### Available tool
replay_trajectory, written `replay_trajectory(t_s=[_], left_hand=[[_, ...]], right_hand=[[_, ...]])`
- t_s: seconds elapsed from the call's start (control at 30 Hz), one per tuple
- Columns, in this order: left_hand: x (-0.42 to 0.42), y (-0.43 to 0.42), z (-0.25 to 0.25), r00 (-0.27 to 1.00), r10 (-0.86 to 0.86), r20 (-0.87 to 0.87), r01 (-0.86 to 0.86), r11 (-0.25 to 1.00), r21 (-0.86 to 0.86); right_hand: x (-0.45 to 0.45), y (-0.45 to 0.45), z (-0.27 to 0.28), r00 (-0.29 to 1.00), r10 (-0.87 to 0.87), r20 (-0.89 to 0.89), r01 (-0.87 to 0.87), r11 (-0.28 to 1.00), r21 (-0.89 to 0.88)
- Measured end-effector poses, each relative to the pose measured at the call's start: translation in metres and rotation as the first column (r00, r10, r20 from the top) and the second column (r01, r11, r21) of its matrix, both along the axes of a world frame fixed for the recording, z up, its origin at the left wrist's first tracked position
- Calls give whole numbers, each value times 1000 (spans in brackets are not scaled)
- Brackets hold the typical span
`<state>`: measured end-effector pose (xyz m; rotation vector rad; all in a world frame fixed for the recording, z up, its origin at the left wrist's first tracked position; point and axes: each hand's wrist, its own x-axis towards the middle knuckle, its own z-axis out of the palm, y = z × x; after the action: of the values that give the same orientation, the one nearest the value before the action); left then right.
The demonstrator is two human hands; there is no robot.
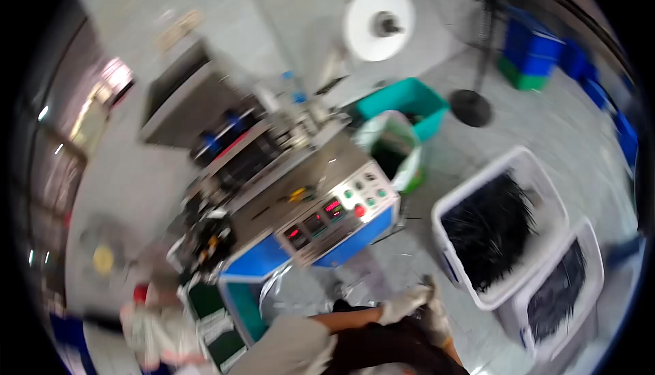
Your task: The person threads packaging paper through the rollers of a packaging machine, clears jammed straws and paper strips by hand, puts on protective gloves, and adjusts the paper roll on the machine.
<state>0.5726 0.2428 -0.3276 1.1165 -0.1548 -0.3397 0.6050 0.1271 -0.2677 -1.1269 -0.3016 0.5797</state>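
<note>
My left hand [404, 305] and my right hand [435, 319] both wear whitish work gloves. They meet in front of my dark-clad lap, low in the head view, with the fingertips close together or touching. Blur smears the fingers, so their grip and anything between them cannot be made out. Ahead and to the left stands a machine with a blue base and a metal control panel [334, 211] with red digital displays, green buttons and a red button. Yellow-handled pliers or a similar tool [297, 194] lie on its top. Nothing on the machine is in contact with either hand.
To the right, one white bin [437, 221] holds black strips; another white bin [592, 266] holds dark strips. Behind the machine are a teal bin [433, 119], a lined bag [407, 129], a white reel [361, 24] and a stand's round base [471, 108]. Green crates [217, 320] sit left.
</note>
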Motion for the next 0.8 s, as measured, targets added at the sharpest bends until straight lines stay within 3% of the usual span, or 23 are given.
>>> replay_trajectory(t_s=[0.03,0.07,0.13,0.17,0.2,0.23,0.3,0.33,0.4,0.43,0.5,0.63,0.73,0.8], left_hand=[[8,-15,1,987,-63,151,56,997,47],[17,-30,2,948,-117,297,95,992,88],[16,-46,27,995,-76,64,75,997,19],[15,-54,40,997,-48,-55,47,999,-21],[41,-73,61,936,-80,-342,88,996,9],[38,-77,43,969,-125,-211,162,972,169],[34,-85,10,971,-234,53,177,848,500],[32,-93,-1,986,-145,87,98,909,405],[54,-81,85,965,-42,-258,158,881,446],[57,-78,82,965,-19,-262,141,878,457],[61,-79,66,994,-81,-77,108,881,461],[90,-95,68,975,-74,-211,132,953,273],[108,-92,85,978,-208,9,168,816,553],[109,-65,110,979,-202,-42,197,857,476]], right_hand=[[0,-22,-12,997,-67,-27,68,998,7],[2,-30,31,955,85,285,26,930,-366],[3,-52,64,807,324,493,120,728,-675],[-1,-66,42,968,121,217,-17,903,-429],[7,-82,20,997,70,18,-63,962,-267],[16,-97,-2,981,33,-191,-52,994,-98],[20,-105,-53,975,106,-195,-68,979,193],[25,-105,-77,972,143,-187,-74,940,334],[40,-97,-115,962,224,-155,-91,800,593],[46,-97,-112,960,232,-154,-111,826,552],[58,-89,-66,958,229,-173,-172,940,294],[73,-64,-29,955,246,-167,-238,969,70],[80,-45,-10,946,270,-179,-282,958,-42],[86,-38,-3,940,290,-181,-312,944,-105]])
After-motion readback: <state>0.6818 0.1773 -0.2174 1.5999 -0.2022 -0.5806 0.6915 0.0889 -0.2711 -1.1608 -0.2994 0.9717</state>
